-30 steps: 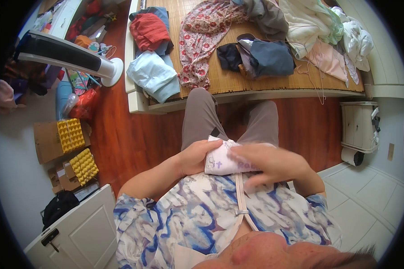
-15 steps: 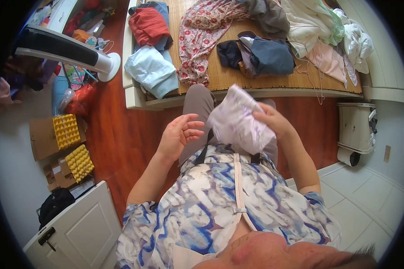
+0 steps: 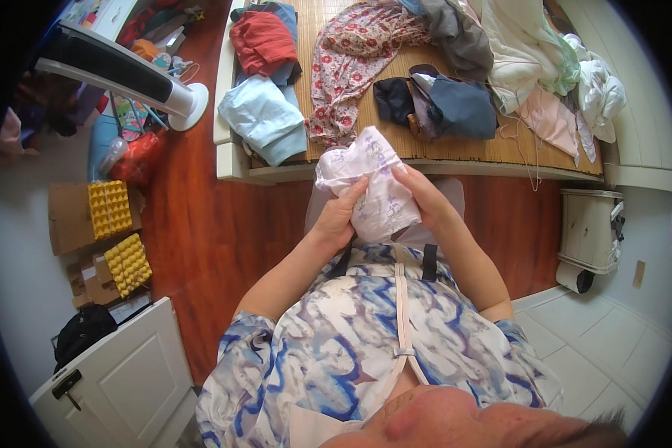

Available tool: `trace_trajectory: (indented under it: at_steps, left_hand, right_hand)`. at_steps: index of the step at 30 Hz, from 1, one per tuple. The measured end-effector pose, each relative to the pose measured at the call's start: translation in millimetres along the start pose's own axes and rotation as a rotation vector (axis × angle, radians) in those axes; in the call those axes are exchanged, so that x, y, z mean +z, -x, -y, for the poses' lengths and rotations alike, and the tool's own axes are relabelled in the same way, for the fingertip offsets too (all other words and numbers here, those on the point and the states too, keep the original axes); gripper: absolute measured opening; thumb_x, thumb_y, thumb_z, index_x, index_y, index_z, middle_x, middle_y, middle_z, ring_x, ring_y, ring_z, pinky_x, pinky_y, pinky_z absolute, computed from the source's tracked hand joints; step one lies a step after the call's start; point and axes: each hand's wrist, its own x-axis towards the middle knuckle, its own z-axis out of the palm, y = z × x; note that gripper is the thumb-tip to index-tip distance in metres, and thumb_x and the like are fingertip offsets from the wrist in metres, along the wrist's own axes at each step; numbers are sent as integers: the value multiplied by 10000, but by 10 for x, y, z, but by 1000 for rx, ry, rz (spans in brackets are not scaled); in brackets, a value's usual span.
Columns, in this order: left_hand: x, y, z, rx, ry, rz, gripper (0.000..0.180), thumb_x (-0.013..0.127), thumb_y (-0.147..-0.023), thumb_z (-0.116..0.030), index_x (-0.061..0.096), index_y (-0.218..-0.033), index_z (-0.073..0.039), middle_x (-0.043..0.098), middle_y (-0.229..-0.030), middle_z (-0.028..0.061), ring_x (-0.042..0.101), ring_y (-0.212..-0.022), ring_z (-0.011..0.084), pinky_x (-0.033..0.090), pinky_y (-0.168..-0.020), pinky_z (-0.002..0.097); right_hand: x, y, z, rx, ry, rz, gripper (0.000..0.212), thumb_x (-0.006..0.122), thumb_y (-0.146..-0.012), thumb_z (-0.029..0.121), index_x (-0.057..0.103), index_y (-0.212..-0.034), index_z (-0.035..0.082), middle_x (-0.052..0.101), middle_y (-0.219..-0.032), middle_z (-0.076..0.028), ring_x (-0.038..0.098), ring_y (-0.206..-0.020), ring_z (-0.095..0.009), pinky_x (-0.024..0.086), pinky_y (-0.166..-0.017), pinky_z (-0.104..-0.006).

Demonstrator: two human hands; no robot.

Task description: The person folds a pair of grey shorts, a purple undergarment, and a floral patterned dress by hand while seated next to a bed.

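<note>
A white cloth garment [image 3: 381,196] with a pale purple print is held up in front of my waist, bunched or folded; its exact kind is unclear. My left hand [image 3: 339,215] grips its left side, thumb lying on top of the fabric. At its right edge my right hand [image 3: 427,200] pinches it, the fingers partly hidden behind. Beyond it, a red-flowered garment [image 3: 336,82] trails to the bed's near edge. A light blue folded garment [image 3: 257,112] lies to its left, beside a red folded one [image 3: 263,43].
The bed with a bamboo mat [image 3: 381,149] also bears dark folded clothes [image 3: 459,108], a pink cloth [image 3: 549,119] and white bedding [image 3: 511,45]. A tower fan [image 3: 119,71] leans in at the left. Yellow egg trays [image 3: 110,209], a white door [image 3: 119,373] and a lidded bin [image 3: 588,228] flank me.
My left hand, empty before, has moved right and taken hold of the white garment. The garment has shifted slightly left and is now held between both hands.
</note>
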Motion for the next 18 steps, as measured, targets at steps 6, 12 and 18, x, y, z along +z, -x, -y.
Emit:
trace_trajectory:
  at_steps: [6, 12, 18]
  left_hand:
    - [-336, -135, 88, 74, 74, -121, 333, 632, -936, -138, 558, -1246, -43, 629, -1184, 71, 613, -1084, 199, 503, -953, 361]
    - [-461, -200, 61, 157, 138, -89, 378, 649, -927, -161, 530, -1275, -71, 630, -1162, 48, 605, -1086, 199, 488, -971, 372]
    - [-824, -52, -257, 498, -480, -437, 783, 644, -911, -463, 297, -1489, -67, 469, -1362, 66, 438, -1253, 171, 358, -1030, 365]
  right_hand:
    - [54, 48, -313, 60, 257, -112, 581, 722, -856, 206, 451, -1327, -1, 593, -1206, -81, 599, -1044, -164, 485, -922, -313]
    - [-34, 17, -337, -97, 204, -191, 432, 638, -797, 46, 556, -1215, -25, 645, -1070, -62, 621, -952, -147, 487, -886, -290]
    - [105, 233, 99, -95, 577, -47, 366, 565, -736, 50, 636, -1092, -5, 639, -959, -9, 581, -897, -94, 464, -840, -246]
